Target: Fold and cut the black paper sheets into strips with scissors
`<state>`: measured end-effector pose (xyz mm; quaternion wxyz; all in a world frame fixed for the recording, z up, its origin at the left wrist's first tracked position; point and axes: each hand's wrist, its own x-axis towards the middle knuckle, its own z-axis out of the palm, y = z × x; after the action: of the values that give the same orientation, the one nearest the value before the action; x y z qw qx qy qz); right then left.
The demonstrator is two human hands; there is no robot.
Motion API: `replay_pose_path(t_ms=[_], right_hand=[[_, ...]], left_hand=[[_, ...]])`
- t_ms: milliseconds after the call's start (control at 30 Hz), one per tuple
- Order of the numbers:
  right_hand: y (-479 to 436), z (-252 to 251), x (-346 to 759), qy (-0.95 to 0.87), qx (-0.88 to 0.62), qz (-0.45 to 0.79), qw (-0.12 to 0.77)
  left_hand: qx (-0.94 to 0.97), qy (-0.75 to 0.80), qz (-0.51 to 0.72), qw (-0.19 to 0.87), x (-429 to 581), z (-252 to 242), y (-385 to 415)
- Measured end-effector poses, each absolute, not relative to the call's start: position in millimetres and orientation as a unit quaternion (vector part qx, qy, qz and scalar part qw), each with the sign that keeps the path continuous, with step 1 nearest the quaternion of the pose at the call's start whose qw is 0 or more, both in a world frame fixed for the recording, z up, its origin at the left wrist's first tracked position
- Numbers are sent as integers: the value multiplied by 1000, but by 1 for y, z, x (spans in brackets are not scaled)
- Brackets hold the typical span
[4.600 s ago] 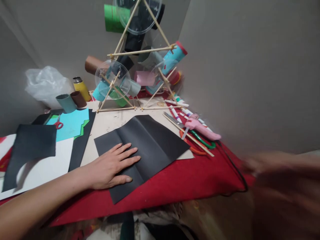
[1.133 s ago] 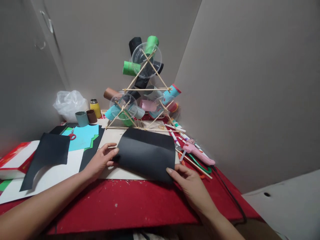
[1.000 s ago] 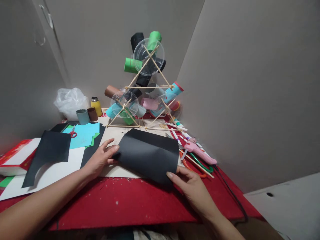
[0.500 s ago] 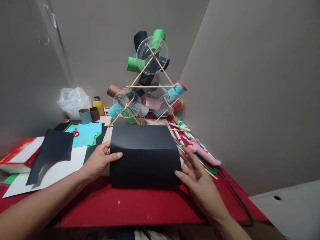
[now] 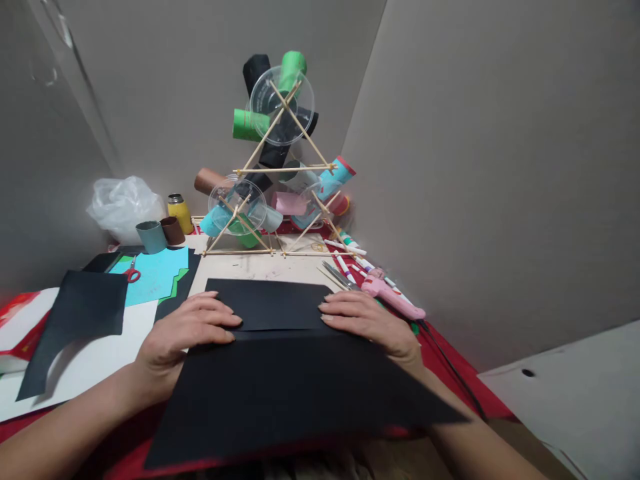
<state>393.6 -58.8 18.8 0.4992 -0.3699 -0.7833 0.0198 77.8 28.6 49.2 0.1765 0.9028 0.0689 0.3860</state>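
A large black paper sheet (image 5: 300,387) lies in front of me, its near part reaching to the table's front edge. Across it runs a straight line, either a crease or an edge, with a narrower black part (image 5: 280,303) beyond. My left hand (image 5: 187,330) rests on the left side, fingers stretched out over the paper near that line. On the right side my right hand (image 5: 370,323) lies the same way, fingers flat and pointing inward. Both hands touch the paper from above; neither appears to grip it.
Behind stands a stick frame (image 5: 285,170) carrying clear plastic discs and coloured paper tubes. Red scissors (image 5: 132,275), blue paper (image 5: 165,267) and a cut black piece (image 5: 90,300) are left. A pink glue gun (image 5: 395,297) and markers lie right. A yellow bottle (image 5: 180,215) stands back left.
The black paper was bent over between both hands; now it is spread flatter toward me. Both hands have moved inward onto its top, and the view has shifted slightly.
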Motion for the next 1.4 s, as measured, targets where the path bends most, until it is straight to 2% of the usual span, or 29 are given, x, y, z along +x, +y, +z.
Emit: replay_pose_path(t_ms=[100,233,333,400,700,900,1033,1200,1400], right_hand=[[-53,12,396,-813,-369,-90,441],[-48,-2,403,-845,-389,-134,341],[-50,-12,410,-866,-418,-103,255],[-55,-19,414,-869,-433,-66,229],[-73,-28,422,-845,-473,9,251],[-73,-27,425,-832,-478,48,278],[-73,-22,424,-819,-491,70,288],[-64,-9,413,-829,-502,38,244],[-41,4,396,-848,-497,-40,180]], left_hand=[[931,70,357,29,74,34,39],[964,51,255,-50,72,11,55],[978,74,192,-24,70,0,63],[980,94,176,19,69,-4,64],[940,167,205,214,75,7,64],[919,262,211,206,78,25,57],[936,247,189,163,94,35,54],[971,203,60,108,124,28,66],[969,208,54,121,131,9,86]])
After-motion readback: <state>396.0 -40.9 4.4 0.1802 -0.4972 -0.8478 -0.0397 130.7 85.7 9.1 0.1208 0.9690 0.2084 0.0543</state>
